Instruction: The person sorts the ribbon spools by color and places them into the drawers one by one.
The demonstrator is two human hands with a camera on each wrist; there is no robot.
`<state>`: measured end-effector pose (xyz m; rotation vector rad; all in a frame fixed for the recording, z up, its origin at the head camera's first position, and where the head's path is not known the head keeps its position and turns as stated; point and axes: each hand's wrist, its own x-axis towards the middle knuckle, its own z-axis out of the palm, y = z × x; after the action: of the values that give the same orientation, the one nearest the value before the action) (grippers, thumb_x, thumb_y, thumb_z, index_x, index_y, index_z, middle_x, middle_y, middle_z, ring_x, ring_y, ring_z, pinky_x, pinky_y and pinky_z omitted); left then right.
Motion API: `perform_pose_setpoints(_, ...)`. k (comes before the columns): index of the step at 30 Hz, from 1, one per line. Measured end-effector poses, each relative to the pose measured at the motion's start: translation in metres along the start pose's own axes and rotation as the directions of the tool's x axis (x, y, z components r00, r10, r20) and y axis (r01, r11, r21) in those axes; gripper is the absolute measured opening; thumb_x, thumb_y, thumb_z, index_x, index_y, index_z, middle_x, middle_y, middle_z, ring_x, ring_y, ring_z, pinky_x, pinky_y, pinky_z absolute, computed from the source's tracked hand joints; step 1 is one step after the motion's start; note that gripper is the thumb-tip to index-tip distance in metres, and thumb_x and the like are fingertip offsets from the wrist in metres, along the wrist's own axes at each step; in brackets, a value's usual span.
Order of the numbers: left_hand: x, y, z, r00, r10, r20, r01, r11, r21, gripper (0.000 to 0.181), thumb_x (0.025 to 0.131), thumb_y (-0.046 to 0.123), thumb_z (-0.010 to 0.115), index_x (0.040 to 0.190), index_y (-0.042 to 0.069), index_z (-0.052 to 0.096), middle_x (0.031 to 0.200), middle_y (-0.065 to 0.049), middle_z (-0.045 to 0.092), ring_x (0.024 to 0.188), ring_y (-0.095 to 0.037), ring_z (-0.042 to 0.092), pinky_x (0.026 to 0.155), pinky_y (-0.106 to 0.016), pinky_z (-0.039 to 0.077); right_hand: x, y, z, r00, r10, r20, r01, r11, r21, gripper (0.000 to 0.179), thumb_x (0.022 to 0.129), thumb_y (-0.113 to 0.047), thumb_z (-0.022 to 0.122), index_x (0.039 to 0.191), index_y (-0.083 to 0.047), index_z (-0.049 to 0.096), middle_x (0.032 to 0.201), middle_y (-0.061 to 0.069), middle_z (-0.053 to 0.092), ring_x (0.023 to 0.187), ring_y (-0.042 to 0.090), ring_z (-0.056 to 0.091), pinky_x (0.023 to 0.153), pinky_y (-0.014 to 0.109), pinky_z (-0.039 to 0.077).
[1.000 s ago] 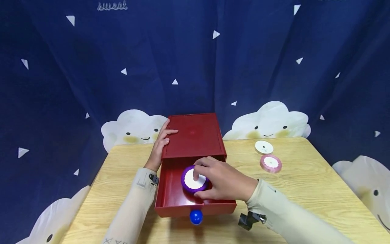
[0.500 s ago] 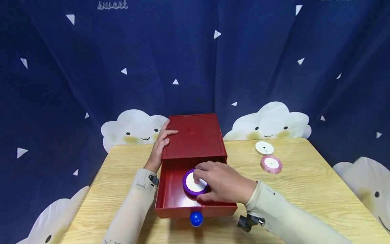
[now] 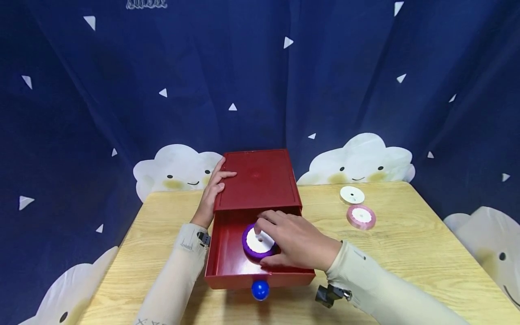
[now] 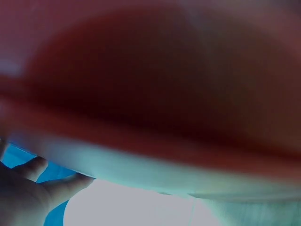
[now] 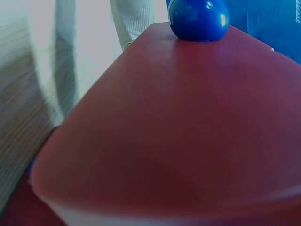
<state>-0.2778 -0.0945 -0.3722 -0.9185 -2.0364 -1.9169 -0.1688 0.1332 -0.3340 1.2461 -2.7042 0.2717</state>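
In the head view a purple ribbon spool point(image 3: 250, 253) with a white face lies flat inside the pulled-out drawer point(image 3: 227, 262) of a red box point(image 3: 257, 180). My right hand point(image 3: 298, 237) reaches in from the right and holds the spool, its curled fingers over the far side and white face, the thumb at the near edge. Part of the spool is hidden under the hand. Against the box's left side rests my left hand point(image 3: 211, 194), fingers extended, some over the top edge. The left wrist view shows that hand's fingers point(image 4: 66, 188) beside the red wall.
A blue ball knob point(image 3: 260, 290) sticks out from the drawer front, also close up in the right wrist view. On the wooden table point(image 3: 410, 257) to the right lie a white spool point(image 3: 352, 195) and a pink ribbon spool point(image 3: 361, 217). A blue curtain point(image 3: 260, 76) hangs behind.
My right index finger has shifted on the white face, so the spool's centre hole now shows. The spool and drawer hold their places, and my left hand stays put.
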Motion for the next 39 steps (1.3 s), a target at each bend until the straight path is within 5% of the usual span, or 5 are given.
perform_pose_setpoints(20,-0.003,-0.009,-0.003,1.0,0.01,-0.011,-0.01,1.0,-0.01,0.042,0.085,0.007,0.028,0.12,-0.006,0.048,0.15,-0.008,0.008,0.136,-0.023,0.008,0.104,-0.047,0.011,-0.002,-0.002,-0.001,0.989,-0.073,-0.132,0.088,0.99,0.114,0.048,0.076,-0.047,0.065,0.114,-0.021,0.053,0.122,0.0,0.05,0.11,0.009,0.045,0.087,0.031,0.045)
perform_pose_setpoints(32,0.003,-0.021,-0.004,0.999,0.043,-0.018,-0.044,0.999,-0.013,0.041,0.085,0.009,0.032,0.119,-0.002,0.05,0.15,-0.004,0.01,0.136,-0.019,0.009,0.105,-0.048,0.01,-0.018,-0.013,-0.027,0.951,-0.131,-0.279,0.195,0.957,0.215,0.027,0.08,-0.03,0.064,0.105,-0.023,0.057,0.115,-0.008,0.053,0.105,0.002,0.047,0.084,0.018,0.044)
perform_pose_setpoints(39,0.002,-0.028,-0.004,0.998,0.053,-0.026,-0.054,0.998,-0.018,0.041,0.085,0.015,0.033,0.119,0.001,0.052,0.15,-0.006,0.011,0.136,-0.019,0.009,0.104,-0.047,0.011,-0.03,-0.034,-0.041,0.899,-0.194,-0.392,0.294,0.932,0.212,0.028,0.079,-0.025,0.067,0.106,-0.019,0.059,0.112,-0.007,0.054,0.102,0.004,0.05,0.084,0.017,0.043)
